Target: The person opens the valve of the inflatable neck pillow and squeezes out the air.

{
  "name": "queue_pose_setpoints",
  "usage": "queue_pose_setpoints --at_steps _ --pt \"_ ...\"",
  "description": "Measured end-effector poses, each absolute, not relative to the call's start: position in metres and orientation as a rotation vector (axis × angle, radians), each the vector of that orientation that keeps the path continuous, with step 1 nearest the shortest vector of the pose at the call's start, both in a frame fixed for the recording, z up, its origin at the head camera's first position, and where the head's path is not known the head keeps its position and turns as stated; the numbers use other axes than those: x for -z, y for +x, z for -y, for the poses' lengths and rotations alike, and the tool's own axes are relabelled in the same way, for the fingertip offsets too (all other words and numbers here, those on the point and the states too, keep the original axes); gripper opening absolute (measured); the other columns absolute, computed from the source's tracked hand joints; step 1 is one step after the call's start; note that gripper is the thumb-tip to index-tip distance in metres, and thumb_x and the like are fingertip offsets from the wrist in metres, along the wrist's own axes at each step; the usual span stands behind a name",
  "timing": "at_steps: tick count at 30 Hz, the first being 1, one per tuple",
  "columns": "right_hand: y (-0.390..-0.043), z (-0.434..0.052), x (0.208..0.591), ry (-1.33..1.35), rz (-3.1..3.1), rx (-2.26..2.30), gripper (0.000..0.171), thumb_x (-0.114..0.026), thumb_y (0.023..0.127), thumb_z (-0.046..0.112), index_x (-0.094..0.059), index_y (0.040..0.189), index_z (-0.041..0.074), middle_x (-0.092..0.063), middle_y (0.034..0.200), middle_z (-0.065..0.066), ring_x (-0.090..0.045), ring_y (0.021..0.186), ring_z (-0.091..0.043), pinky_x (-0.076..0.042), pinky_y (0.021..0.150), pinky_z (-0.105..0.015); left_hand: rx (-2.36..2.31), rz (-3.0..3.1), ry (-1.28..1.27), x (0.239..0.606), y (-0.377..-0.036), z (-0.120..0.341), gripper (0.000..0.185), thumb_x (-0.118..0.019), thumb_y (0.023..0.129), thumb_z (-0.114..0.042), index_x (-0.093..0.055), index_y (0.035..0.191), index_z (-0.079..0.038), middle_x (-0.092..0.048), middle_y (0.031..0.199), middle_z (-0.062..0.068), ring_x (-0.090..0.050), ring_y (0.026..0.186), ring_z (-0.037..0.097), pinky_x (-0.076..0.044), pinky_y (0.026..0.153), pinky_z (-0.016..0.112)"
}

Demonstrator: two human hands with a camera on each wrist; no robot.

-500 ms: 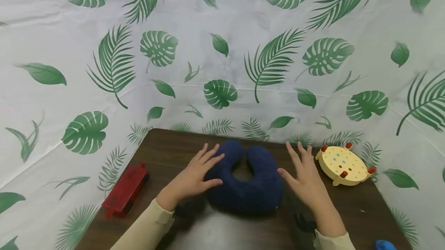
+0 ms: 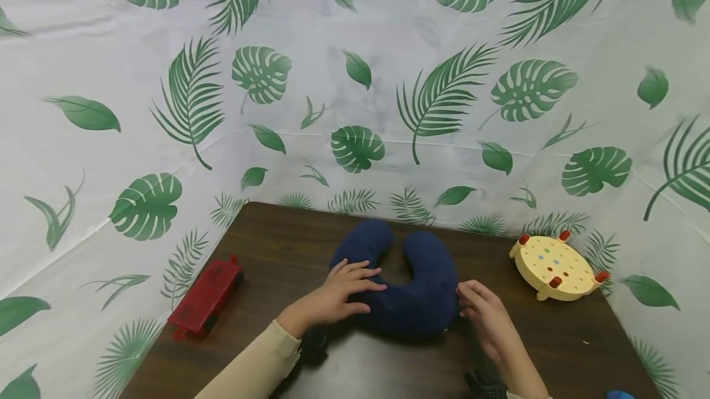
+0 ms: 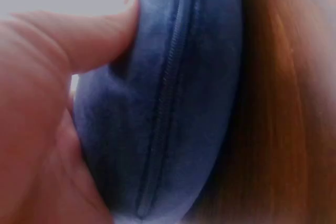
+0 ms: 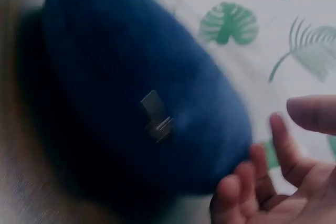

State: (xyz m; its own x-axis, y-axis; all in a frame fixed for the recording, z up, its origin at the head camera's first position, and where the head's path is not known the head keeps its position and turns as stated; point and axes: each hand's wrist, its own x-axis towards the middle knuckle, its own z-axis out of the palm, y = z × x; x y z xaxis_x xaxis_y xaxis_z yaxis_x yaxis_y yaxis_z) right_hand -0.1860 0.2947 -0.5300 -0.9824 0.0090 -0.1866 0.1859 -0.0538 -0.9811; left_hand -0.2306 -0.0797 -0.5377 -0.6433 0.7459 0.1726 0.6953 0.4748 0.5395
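A navy U-shaped neck pillow [image 2: 424, 297] lies on the table, its opening facing the far edge. My left hand [image 2: 345, 293] rests on the pillow's left front, fingers spread over the top. In the left wrist view the thumb [image 3: 102, 38] lies against the pillow's side, beside a zipper [image 3: 168, 80] running along it. At the pillow's right side is my right hand [image 2: 488, 319], its fingers loosely bent and the fingertips right at the edge. The right wrist view shows its thumb apart from the fingers, and a small metal tab [image 4: 159, 124] on the fabric.
Left on the brown table [image 2: 283, 235] stands a red toy wagon [image 2: 208, 296]. A yellow round toy with red-tipped legs [image 2: 557, 267] lies at the back right. Part of a blue object [image 2: 619, 394] shows at the lower right. A leaf-print sheet [image 2: 310, 158] hangs behind.
Both hands, which were raised and spread beside the pillow, have come down toward the near side. The left now rests on the pillow; the right has bent its fingers at the right edge.
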Motion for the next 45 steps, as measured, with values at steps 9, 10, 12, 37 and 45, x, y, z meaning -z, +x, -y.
queue_pose_setpoints --at_steps 9,10,12,37,45 --pt "-0.191 -0.319 0.583 -0.210 -1.419 2.498 0.032 -0.034 0.121 0.016 -0.066 0.119 0.020 -0.067 0.109 0.006 -0.066 0.100 -0.012 -0.057 0.090 -0.028 -0.951 -2.640 1.257 0.548 -0.244 0.070 0.059 -0.074 0.105 -0.035 -0.056 0.160 -0.038 -0.023 0.183 0.007 -0.016 0.171 0.033 -0.004 0.133 0.072" --pt "-0.192 -0.321 0.587 -0.270 -1.325 2.501 0.036 -0.029 0.121 0.015 -0.066 0.123 0.019 -0.067 0.114 0.005 -0.067 0.104 -0.013 -0.057 0.094 -0.030 -0.948 -2.645 1.229 0.549 -0.244 0.069 0.059 -0.072 0.106 -0.037 -0.054 0.161 -0.040 -0.016 0.185 0.008 -0.010 0.172 0.033 0.000 0.132 0.072" --pt "-0.194 -0.323 0.593 -0.359 -1.196 2.485 0.042 -0.022 0.121 0.011 -0.063 0.130 0.017 -0.066 0.121 0.002 -0.066 0.111 -0.016 -0.057 0.101 -0.035 -0.950 -2.662 1.175 0.551 -0.245 0.067 0.058 -0.069 0.108 -0.040 -0.050 0.162 -0.045 -0.006 0.186 0.009 -0.001 0.172 0.035 0.005 0.129 0.077" --pt "-0.197 -0.302 0.597 -0.256 -1.890 2.285 0.013 -0.060 0.111 0.005 -0.053 0.115 0.015 -0.071 0.105 0.000 -0.079 0.100 -0.018 -0.068 0.075 -0.040 -1.141 -2.643 1.038 0.556 -0.246 0.067 0.057 -0.071 0.106 -0.043 -0.053 0.160 -0.046 -0.024 0.181 0.006 0.003 0.171 0.038 0.009 0.117 0.089" --pt "-0.196 -0.301 0.599 -0.270 -1.934 2.316 0.006 -0.053 0.115 0.010 -0.055 0.113 0.015 -0.071 0.102 -0.001 -0.080 0.095 -0.019 -0.065 0.063 -0.038 -1.124 -2.674 1.024 0.557 -0.246 0.066 0.059 -0.073 0.105 -0.042 -0.053 0.160 -0.046 -0.027 0.180 0.006 -0.002 0.171 0.037 0.006 0.118 0.087"
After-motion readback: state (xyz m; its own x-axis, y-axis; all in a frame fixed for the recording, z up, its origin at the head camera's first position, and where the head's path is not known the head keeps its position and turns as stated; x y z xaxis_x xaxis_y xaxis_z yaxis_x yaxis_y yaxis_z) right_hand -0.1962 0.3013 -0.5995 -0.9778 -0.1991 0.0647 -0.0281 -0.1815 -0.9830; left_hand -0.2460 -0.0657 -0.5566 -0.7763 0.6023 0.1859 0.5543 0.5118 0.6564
